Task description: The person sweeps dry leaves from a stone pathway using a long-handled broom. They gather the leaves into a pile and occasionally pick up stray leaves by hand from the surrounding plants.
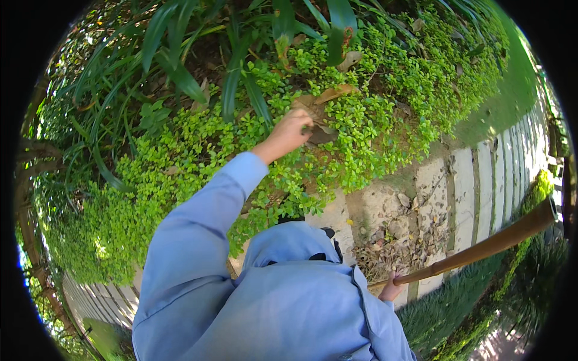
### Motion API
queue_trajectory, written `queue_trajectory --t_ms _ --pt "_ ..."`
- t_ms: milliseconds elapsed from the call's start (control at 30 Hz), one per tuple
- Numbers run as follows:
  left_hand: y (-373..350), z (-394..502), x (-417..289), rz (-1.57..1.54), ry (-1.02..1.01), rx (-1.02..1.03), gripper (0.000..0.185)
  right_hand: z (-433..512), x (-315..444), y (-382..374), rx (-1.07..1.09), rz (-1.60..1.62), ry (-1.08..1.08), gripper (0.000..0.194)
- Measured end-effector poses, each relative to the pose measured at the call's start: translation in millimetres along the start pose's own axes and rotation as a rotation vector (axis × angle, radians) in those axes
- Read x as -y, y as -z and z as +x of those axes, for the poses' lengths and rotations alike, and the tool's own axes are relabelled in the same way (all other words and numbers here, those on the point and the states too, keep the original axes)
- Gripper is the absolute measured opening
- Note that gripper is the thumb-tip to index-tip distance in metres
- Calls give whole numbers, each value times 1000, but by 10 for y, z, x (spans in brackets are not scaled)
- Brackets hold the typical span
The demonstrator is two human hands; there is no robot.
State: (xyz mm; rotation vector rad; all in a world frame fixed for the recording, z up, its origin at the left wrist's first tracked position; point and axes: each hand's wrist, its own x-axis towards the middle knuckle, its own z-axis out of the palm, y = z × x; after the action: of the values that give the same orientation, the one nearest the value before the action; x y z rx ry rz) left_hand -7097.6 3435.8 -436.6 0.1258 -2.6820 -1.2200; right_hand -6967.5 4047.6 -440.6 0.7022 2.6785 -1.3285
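My left hand (pixel 292 128) reaches out over low bright-green ground-cover shrubs (pixel 375 122), its fingers curled and pinched on a dry brown leaf (pixel 323 134). Another curled brown leaf (pixel 336 93) lies on the foliage just beyond the hand. Low at my right side, my right hand (pixel 392 287) is wrapped around a brown bamboo pole (pixel 474 248). The pole slants up to the right, its cut end near the picture's rim. Its other end passes behind my body and is hidden.
Long strap-leaved plants (pixel 180 67) arch over the bed at the back. A paved path of pale slabs (pixel 465 189) runs along the bed, with a heap of dry leaves (pixel 402 248) on it. Dark grassy planting (pixel 447 289) borders the path's other side.
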Motion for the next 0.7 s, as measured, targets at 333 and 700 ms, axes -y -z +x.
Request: queue_trajectory --t_ms 333,700 --pt "-909 1237 724 751 34 712 16 -502 -71 104 -31 -72 -180 10" --pt "-501 560 717 260 -269 444 13 -276 -141 -283 -4 13 -155 15"
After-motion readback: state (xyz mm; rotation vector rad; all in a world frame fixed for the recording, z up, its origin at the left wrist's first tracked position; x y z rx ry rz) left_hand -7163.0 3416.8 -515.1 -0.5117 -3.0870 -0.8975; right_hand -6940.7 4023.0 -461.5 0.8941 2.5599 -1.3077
